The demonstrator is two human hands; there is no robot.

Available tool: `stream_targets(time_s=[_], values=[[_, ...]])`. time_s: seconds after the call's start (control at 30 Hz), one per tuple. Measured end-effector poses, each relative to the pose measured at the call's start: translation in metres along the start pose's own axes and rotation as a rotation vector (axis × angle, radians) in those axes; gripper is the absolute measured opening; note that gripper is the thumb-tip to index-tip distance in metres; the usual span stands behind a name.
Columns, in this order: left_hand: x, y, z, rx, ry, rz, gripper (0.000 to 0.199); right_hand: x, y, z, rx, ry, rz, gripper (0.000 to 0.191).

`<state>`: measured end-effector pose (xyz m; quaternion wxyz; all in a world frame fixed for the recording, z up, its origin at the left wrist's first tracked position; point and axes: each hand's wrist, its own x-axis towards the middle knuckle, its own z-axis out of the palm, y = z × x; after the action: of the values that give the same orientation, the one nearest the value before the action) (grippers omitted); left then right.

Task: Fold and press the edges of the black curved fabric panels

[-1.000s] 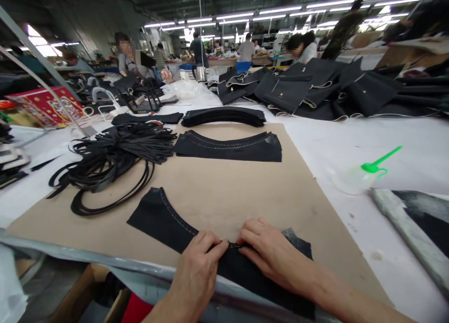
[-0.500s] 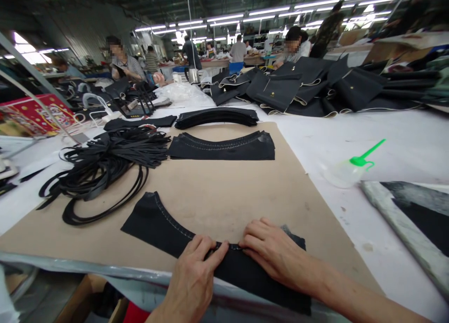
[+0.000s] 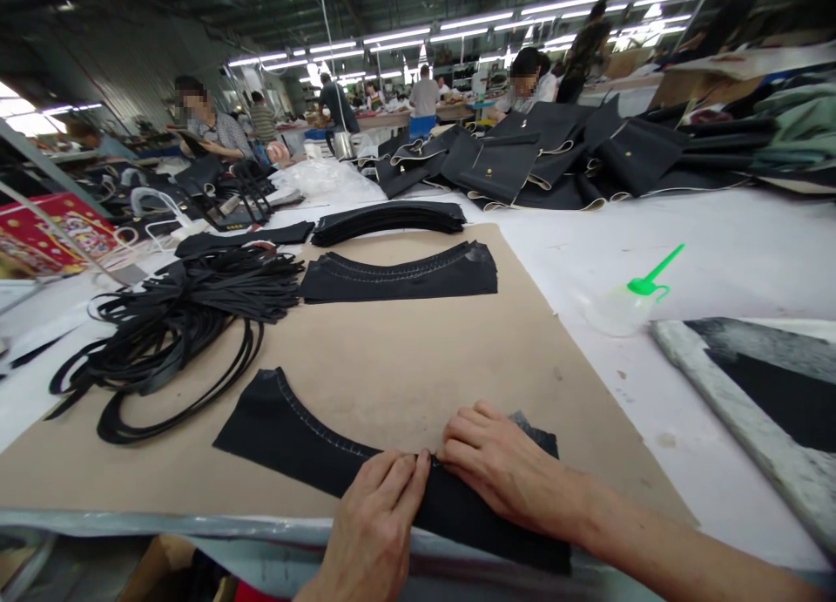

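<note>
A black curved fabric piece [image 3: 287,428] with a stitched, notched inner edge lies on brown paper at the table's front. My left hand [image 3: 385,506] presses on that curved edge near its middle, fingers together and pinching the edge. Close beside it on the right, my right hand [image 3: 487,463] has its fingers closed on the same edge, its palm over the right part of the piece. The fingertips of both hands nearly touch. Further back on the paper is a stack of similar black pieces [image 3: 405,284], with a stack of curved black strips [image 3: 388,221] behind it.
A tangled bundle of black straps [image 3: 176,323] lies at left. On the right stand a clear bottle with a green nozzle [image 3: 646,286] and a pale-edged slab [image 3: 711,402]. Black panels [image 3: 502,162] are heaped at the back. Several people are beyond the table.
The camera view has shifted slightly. My left hand has moved right along the curved edge, closer to my right hand, with its fingers drawn together.
</note>
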<state>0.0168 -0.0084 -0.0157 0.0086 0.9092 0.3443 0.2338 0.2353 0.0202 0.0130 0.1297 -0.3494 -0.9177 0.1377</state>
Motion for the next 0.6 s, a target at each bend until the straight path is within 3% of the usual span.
stream_targets(time_s=[0.3,0.47,0.6], values=[[0.0,0.0,-0.002,-0.031,-0.014,-0.056,0.049,-0.007,0.006,-0.009,0.047,-0.018,0.081,0.006],[0.009,0.005,-0.002,-0.071,-0.021,-0.217,0.03,-0.013,0.009,-0.012,0.046,-0.022,0.09,0.005],[0.027,0.014,0.001,-0.151,0.001,-0.292,0.031,-0.014,0.009,-0.01,0.042,-0.01,0.084,0.006]])
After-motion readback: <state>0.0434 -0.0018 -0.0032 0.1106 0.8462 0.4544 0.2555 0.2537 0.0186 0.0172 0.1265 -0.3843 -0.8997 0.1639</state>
